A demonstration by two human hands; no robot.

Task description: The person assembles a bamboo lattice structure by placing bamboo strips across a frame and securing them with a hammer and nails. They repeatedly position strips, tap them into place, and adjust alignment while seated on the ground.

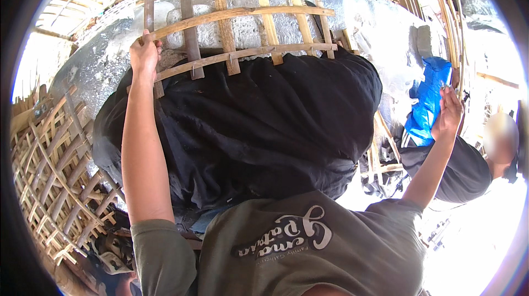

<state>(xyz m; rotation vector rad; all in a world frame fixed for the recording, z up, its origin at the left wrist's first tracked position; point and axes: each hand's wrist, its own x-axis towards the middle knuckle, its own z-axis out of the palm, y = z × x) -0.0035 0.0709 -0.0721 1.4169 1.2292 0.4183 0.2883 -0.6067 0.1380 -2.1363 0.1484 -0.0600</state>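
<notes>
A bamboo lattice panel of upright slats crossed by two long strips lies ahead of me, its near end resting by the black cloth over my lap. My left hand is closed around the panel's left edge, where an upright slat meets the upper cross strip. Out to the right, my right hand is raised away from the panel. Its fingertips are pinched together, perhaps on something small that I cannot make out. Behind that hand is a blue plastic bag or sheet.
Woven bamboo panels are stacked at the left. A grey, shiny sheet-like surface spreads beyond the lattice. Another person in dark clothes sits close at the right. Bamboo strips stand upright at the far right.
</notes>
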